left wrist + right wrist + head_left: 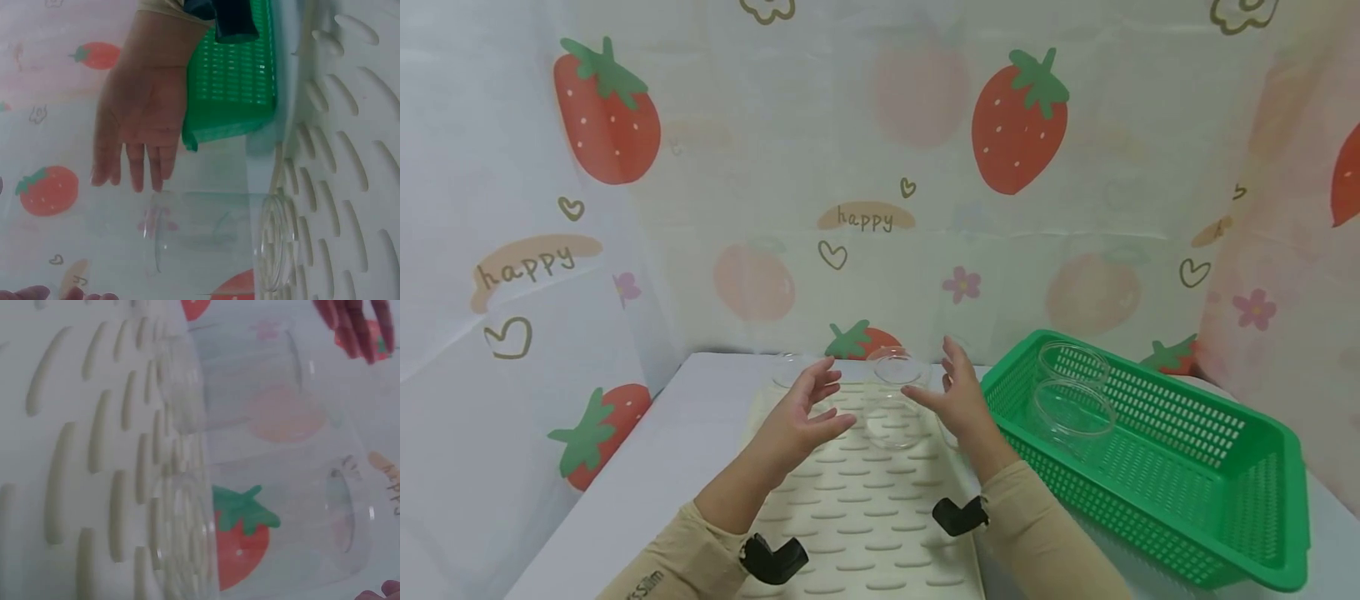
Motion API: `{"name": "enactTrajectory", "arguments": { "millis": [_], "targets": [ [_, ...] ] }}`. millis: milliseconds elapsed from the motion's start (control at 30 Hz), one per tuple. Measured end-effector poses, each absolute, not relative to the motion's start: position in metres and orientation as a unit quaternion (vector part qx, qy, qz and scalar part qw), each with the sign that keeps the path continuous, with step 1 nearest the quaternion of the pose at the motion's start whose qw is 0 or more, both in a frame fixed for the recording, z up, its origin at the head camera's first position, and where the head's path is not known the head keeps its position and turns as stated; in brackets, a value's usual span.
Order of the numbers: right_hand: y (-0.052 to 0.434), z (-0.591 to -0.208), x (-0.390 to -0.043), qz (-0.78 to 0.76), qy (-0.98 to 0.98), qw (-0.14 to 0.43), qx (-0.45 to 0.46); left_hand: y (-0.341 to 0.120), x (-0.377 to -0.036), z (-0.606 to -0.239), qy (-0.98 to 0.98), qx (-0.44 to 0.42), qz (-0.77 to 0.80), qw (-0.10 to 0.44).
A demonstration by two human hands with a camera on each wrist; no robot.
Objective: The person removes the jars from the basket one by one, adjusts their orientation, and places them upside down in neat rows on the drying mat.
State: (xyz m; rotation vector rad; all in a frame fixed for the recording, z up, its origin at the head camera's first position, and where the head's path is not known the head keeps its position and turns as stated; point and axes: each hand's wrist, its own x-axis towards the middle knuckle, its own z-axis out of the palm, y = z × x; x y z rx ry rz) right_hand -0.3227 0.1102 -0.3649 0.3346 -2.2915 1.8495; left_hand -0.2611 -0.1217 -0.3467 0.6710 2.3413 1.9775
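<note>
left hand (pixel 801 417) grip spread, holding nothing | right hand (pixel 955 400) grip spread, holding nothing | clear glass (pixel 895 398) stood upright between both grips on ribbed mat (pixel 865 517) | risk: a fingertip nudge likely tips it against neighbouring glass (pixel 790 368)

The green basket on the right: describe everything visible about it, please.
The green basket is a rectangular bin that looks like plastic, with a solid rolled rim and perforated walls and floor. It sits on the white table, tilted in view, just right of the ribbed cream mat and its near-left corner close to the right hand, which does not touch it. Two clear glass jars stand inside at the far-left end, mouths up. The rest of the interior holds nothing.
</note>
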Motion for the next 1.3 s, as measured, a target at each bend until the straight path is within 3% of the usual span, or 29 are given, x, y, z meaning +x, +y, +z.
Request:
{"name": "enactTrajectory", "arguments": {
  "millis": [267, 667, 1300],
  "targets": [
    [0.124, -0.341, -0.307, 0.636, -0.750, 0.105, 0.150, -0.120, -0.264, -0.345, 0.758, 0.207, 0.619, -0.004],
    [0.147, -0.304, -0.284, 0.615, -0.748, 0.079, 0.237, -0.112, -0.264, -0.330, 0.766, 0.213, 0.607, -0.011],
    [0.202, -0.277, -0.286, 0.531, -0.802, 0.077, 0.262, -0.090, -0.268, -0.317, 0.752, 0.253, 0.608, -0.033]
  ]
}}
